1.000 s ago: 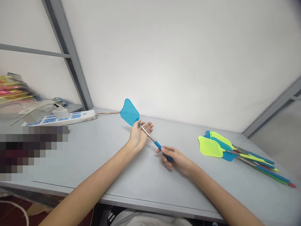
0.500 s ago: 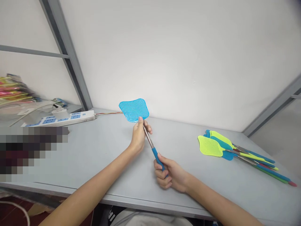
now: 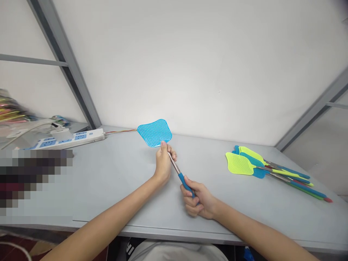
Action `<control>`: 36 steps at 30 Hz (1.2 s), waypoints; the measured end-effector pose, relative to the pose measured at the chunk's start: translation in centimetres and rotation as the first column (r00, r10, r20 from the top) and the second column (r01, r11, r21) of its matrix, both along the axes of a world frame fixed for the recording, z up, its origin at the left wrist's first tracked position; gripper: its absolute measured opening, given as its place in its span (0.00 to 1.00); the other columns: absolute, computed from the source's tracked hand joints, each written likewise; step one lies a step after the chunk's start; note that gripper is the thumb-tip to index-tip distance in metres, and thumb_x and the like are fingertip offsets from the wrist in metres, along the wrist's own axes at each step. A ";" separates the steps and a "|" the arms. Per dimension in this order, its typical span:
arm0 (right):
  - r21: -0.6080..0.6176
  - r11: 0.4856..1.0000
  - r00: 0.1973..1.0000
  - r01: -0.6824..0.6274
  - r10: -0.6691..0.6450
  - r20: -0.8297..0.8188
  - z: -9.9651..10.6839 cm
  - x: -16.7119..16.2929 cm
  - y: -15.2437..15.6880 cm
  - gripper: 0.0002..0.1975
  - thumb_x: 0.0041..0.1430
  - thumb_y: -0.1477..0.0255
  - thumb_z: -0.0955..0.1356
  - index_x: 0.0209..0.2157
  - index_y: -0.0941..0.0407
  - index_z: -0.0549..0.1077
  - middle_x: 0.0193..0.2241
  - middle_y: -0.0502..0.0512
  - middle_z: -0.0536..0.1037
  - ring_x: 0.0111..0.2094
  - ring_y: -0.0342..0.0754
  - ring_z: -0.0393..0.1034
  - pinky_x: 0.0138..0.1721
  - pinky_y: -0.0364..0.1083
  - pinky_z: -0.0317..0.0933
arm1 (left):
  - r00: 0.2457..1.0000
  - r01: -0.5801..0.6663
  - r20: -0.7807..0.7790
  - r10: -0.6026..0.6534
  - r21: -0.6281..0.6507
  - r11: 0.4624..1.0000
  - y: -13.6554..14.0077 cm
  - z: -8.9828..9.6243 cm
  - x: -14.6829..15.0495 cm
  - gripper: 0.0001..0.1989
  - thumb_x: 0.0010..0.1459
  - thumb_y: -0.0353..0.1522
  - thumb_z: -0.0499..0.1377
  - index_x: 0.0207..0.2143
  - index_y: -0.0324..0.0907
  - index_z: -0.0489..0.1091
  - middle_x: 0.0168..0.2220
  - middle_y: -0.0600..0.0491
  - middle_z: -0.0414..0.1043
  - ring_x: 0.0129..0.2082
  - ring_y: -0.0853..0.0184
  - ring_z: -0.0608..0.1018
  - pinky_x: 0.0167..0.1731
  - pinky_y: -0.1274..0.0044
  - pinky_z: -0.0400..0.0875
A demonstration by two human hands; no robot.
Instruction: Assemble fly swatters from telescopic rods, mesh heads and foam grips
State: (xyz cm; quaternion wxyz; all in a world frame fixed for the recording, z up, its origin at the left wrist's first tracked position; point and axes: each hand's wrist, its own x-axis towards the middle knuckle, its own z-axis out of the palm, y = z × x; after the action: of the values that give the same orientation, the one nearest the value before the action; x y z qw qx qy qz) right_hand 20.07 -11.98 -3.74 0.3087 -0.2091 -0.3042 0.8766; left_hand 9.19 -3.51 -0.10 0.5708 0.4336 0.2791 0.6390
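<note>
a: head view. we have the blue swatter (image 3: 154, 132) up off the table (image 3: 114, 188), mid-scene, its mesh head toward the far wall. which step do we judge this to be?

b: looks like collapsing or stretching its telescopic rod. the next move calls for a straight push or pull along the shaft, both grips firm.

a: hands?

b: our left hand (image 3: 164, 163) is curled round the metal rod just under the head, thumb up against the mesh. our right hand (image 3: 198, 199) is fisted on the blue grip, nearer us, forearms converging.

a: and around us?

b: a pile of swatters (image 3: 261, 167) lies to the right, a power strip (image 3: 65, 138) far left.
</note>
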 end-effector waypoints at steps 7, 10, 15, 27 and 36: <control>-0.018 1.000 1.000 0.001 -0.001 -0.001 -0.2 0.2 0.0 0.22 0.56 0.57 0.51 0.17 0.57 0.56 0.06 0.41 0.48 0.05 0.35 0.37 0.07 0.36 0.38 | 1.000 -0.013 0.006 0.013 -0.013 1.000 -0.4 -0.2 0.4 0.20 0.53 0.47 0.44 0.19 0.42 0.51 0.10 0.60 0.54 0.12 0.75 0.60 0.13 0.84 0.55; -0.031 1.000 1.000 -0.003 0.003 -0.013 -0.2 0.3 0.1 0.22 0.56 0.57 0.51 0.16 0.57 0.56 0.06 0.41 0.48 0.05 0.35 0.37 0.07 0.36 0.38 | 1.000 -0.023 0.006 0.023 -0.019 1.000 -0.3 -0.4 0.6 0.20 0.53 0.47 0.43 0.19 0.42 0.51 0.10 0.60 0.53 0.12 0.75 0.59 0.13 0.84 0.54; -0.047 0.999 1.000 -0.009 0.008 -0.015 -0.4 0.3 0.2 0.22 0.56 0.57 0.51 0.16 0.57 0.56 0.06 0.41 0.48 0.06 0.35 0.37 0.08 0.36 0.38 | 0.999 -0.038 0.010 0.038 -0.026 0.999 -0.2 -0.8 0.9 0.20 0.54 0.48 0.42 0.19 0.42 0.51 0.10 0.61 0.52 0.11 0.75 0.58 0.13 0.84 0.54; -0.069 0.997 0.999 -0.042 0.042 -0.006 -0.5 0.5 0.5 0.23 0.56 0.57 0.51 0.16 0.57 0.55 0.06 0.41 0.49 0.06 0.36 0.38 0.08 0.36 0.38 | 0.998 -0.037 0.045 0.038 -0.030 0.999 -0.7 -0.6 0.9 0.20 0.54 0.47 0.42 0.19 0.42 0.51 0.10 0.61 0.51 0.11 0.76 0.58 0.13 0.84 0.54; -0.089 0.995 0.999 -0.035 0.036 0.007 -0.5 0.7 0.5 0.22 0.56 0.57 0.52 0.16 0.57 0.56 0.06 0.41 0.49 0.06 0.36 0.37 0.08 0.36 0.38 | 0.996 -0.035 0.077 0.039 -0.056 0.998 -0.6 -0.9 1.0 0.18 0.55 0.45 0.43 0.20 0.42 0.51 0.10 0.62 0.52 0.10 0.75 0.58 0.13 0.84 0.54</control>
State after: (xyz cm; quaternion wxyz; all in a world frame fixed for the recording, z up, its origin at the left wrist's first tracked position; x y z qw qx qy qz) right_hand 20.78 -11.52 -4.23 0.2822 -0.2209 -0.2700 0.8937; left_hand 10.16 -4.09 -1.01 0.5809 0.3873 0.2818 0.6581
